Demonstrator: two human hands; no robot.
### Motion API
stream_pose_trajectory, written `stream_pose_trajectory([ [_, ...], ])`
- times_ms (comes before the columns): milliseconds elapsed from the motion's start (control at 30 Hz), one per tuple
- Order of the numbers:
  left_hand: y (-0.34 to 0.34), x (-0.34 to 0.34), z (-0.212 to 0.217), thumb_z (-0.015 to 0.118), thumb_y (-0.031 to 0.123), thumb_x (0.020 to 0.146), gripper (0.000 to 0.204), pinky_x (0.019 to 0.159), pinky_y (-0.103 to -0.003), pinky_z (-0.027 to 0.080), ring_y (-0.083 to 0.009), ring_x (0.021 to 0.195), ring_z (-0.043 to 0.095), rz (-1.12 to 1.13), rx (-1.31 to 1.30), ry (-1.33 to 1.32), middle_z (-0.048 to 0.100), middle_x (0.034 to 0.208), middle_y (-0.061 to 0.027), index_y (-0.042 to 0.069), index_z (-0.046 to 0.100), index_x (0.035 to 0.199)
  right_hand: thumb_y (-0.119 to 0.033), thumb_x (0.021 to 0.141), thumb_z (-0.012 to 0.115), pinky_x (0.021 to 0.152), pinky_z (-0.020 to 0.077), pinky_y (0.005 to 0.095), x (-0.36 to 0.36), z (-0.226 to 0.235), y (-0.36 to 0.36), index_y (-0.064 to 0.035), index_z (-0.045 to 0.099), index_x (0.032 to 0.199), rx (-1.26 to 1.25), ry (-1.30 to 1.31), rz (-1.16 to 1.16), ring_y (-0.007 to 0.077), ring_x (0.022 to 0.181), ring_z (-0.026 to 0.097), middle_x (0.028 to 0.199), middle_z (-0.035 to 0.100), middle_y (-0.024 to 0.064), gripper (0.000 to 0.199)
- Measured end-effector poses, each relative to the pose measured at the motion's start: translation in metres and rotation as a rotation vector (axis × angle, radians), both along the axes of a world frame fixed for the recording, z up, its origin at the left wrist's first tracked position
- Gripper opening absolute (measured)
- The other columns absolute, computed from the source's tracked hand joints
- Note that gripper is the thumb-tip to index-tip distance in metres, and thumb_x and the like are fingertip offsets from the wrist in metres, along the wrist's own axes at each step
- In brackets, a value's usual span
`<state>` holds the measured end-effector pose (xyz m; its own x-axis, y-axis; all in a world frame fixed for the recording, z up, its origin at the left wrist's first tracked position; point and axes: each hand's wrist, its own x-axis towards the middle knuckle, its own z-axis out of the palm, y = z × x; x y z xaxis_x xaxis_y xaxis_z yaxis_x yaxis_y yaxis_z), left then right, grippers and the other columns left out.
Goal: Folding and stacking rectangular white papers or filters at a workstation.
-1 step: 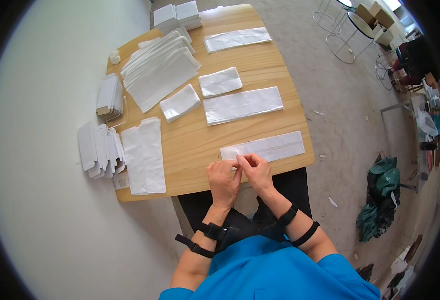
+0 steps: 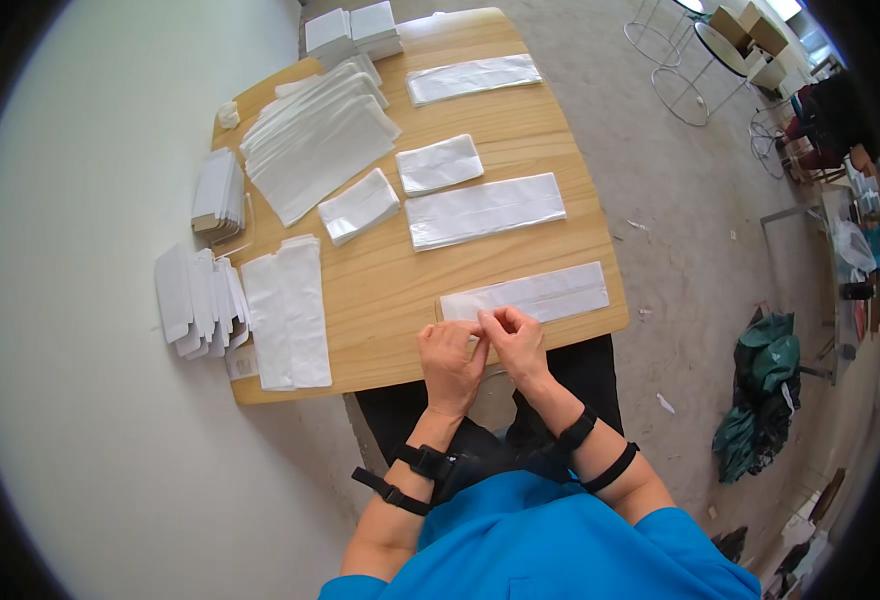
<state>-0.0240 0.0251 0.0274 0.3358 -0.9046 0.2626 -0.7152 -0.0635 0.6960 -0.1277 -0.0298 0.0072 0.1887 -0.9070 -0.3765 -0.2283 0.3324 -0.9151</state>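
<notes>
My left hand (image 2: 448, 362) and my right hand (image 2: 517, 345) meet at the near edge of the wooden table (image 2: 375, 290). Thumbs and fingertips are pinched together, and whatever they may hold is too small or hidden to make out. Just beyond the fingertips lies a long, flat white paper sleeve (image 2: 550, 292), its left end partly covered by my hands. Farther off are another long white sleeve stack (image 2: 485, 212) and two short stacks of white sleeves, one straight (image 2: 440, 165) and one slanted (image 2: 360, 206).
A fanned pile of white sheets (image 2: 320, 150) spreads over the far left, with white boxes (image 2: 352, 32) behind it. Folded white cartons (image 2: 200, 300) stand along the left edge beside white sleeves (image 2: 288, 315). Green and black bags (image 2: 760, 400) lie on the floor at right.
My left hand has shifted very slightly to the right, fingertips still against those of my right hand. Things on the table stay in place.
</notes>
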Motion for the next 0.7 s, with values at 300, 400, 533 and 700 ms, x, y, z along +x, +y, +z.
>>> stream_pose_trajectory([
  [300,-0.001,0.0,-0.024,0.066,0.006,0.08,0.038,0.102,-0.041,0.038,-0.025,0.119,0.051,-0.262,0.069,-0.257,0.057,0.126,-0.0067,0.006,0.059,0.117,-0.019,0.079,0.073,0.056,0.0459,0.0293,-0.025,-0.021,-0.015,-0.0007,0.064,0.086,-0.169,0.251,-0.126,0.0143,0.06,0.057,0.066,0.062,0.0046,0.022],
  [400,-0.006,-0.002,-0.031,0.064,0.007,0.081,0.041,0.107,-0.04,0.033,-0.0236,0.123,0.048,-0.315,0.109,-0.303,0.055,0.13,-0.0058,0.005,0.058,0.122,-0.021,0.075,0.075,0.059,0.049,0.0362,-0.031,-0.027,-0.02,-0.0027,0.063,0.094,-0.177,0.33,-0.135,0.0242,0.064,0.064,0.069,0.065,0.0091,0.029],
  [533,-0.012,-0.005,-0.036,0.063,0.007,0.081,0.042,0.108,-0.04,0.032,-0.0232,0.123,0.048,-0.345,0.117,-0.354,0.055,0.13,-0.0052,0.006,0.057,0.123,-0.021,0.074,0.077,0.061,0.0498,0.0385,-0.035,-0.027,-0.027,-0.0038,0.06,0.096,-0.141,0.363,-0.143,0.0282,0.067,0.066,0.072,0.066,0.0101,0.032],
  [700,-0.016,-0.007,-0.04,0.06,0.008,0.083,0.041,0.109,-0.04,0.031,-0.0218,0.124,0.047,-0.369,0.139,-0.407,0.054,0.131,-0.0038,0.006,0.058,0.123,-0.02,0.073,0.077,0.061,0.0502,0.0382,-0.037,-0.034,-0.031,-0.0037,0.06,0.093,-0.14,0.38,-0.153,0.0274,0.067,0.066,0.072,0.066,0.0096,0.031],
])
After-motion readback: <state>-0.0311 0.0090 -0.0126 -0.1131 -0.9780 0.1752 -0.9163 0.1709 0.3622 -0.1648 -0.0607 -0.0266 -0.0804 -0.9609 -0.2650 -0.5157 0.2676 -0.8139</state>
